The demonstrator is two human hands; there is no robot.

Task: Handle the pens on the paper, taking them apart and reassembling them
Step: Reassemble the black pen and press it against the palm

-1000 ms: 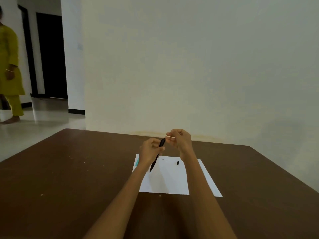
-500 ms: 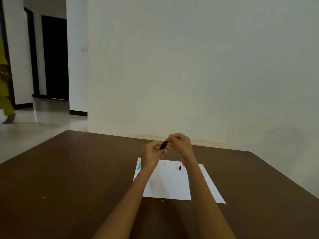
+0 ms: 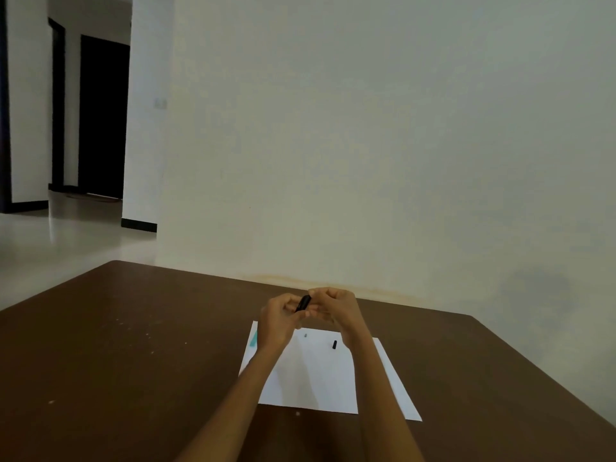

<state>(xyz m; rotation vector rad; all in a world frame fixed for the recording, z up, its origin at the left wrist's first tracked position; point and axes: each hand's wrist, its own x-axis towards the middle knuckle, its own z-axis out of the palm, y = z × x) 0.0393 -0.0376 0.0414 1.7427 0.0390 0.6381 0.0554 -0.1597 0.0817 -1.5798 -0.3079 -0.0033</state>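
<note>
Above the paper (image 3: 310, 378) at its 12 o'clock edge, both hands, left (image 3: 278, 323) and right (image 3: 335, 311), grip the black pen (image 3: 303, 303), apparently mid-assembly, with a black part (image 3: 334, 344) and teal pen (image 3: 254, 340) waiting below.

Brown table (image 3: 133, 345) (scattered pale specks), white paper (image 3: 316, 385) lying flat

A brown table (image 3: 133, 345) stood against a pale wall (image 3: 366, 128), with small light specks near its left side. Left of the wall, a dark doorway (image 3: 103, 118) opened off a glossy floor (image 3: 66, 235). A switch plate (image 3: 161, 103) sat on the wall's left corner.
</note>
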